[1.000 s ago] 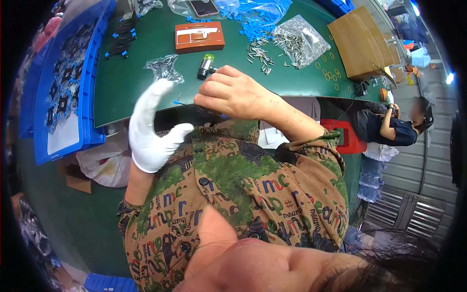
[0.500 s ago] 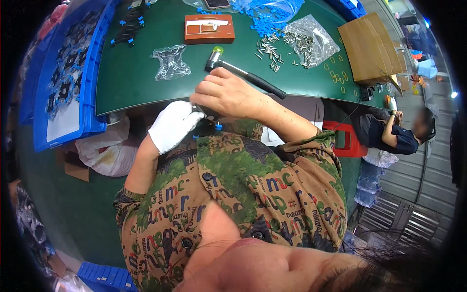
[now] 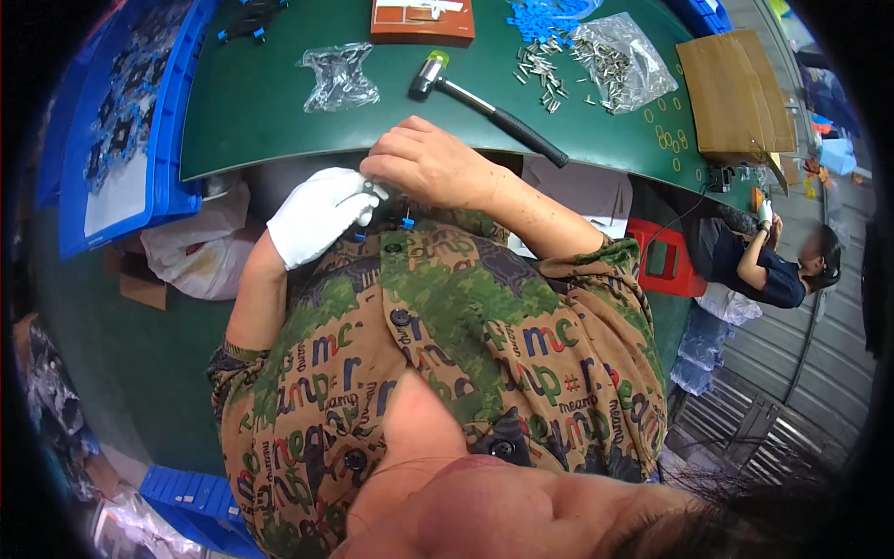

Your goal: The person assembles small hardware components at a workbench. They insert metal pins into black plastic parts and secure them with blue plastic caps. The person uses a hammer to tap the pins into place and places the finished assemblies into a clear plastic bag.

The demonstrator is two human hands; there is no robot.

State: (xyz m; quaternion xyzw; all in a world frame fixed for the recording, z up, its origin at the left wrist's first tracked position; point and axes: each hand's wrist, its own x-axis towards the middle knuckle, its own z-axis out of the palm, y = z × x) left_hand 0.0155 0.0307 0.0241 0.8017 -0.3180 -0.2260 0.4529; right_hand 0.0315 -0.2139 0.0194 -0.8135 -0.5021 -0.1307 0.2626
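Note:
In front of my chest, just off the table's near edge, my two hands meet. My left hand (image 3: pixel 317 216), in a white glove, is closed around a dark part with blue tips (image 3: pixel 407 224); most of it is hidden by the hands and against my shirt. Bare, my right hand (image 3: pixel 424 166) pinches at the same place beside a small greyish piece (image 3: pixel 373 190), whose kind I cannot make out. Past the right hand lies a hammer (image 3: pixel 480 104) with a black grip and a yellow-green face. Left of the hammer is a crumpled clear plastic bag (image 3: pixel 340 78).
A blue bin (image 3: pixel 169 172) of dark, blue-tipped parts stands left. On the green table (image 3: pixel 251 126) are metal pins (image 3: pixel 543 76), a bag of pins (image 3: pixel 615 65), blue pieces (image 3: pixel 540 20), rings (image 3: pixel 666 140), an orange-brown box (image 3: pixel 424 23) and a carton (image 3: pixel 736 93). Another person (image 3: pixel 768 265) works at right.
The view has shifted, so the table things sit higher in it. My hands stay together on the dark part; a small greyish piece now shows between the fingers.

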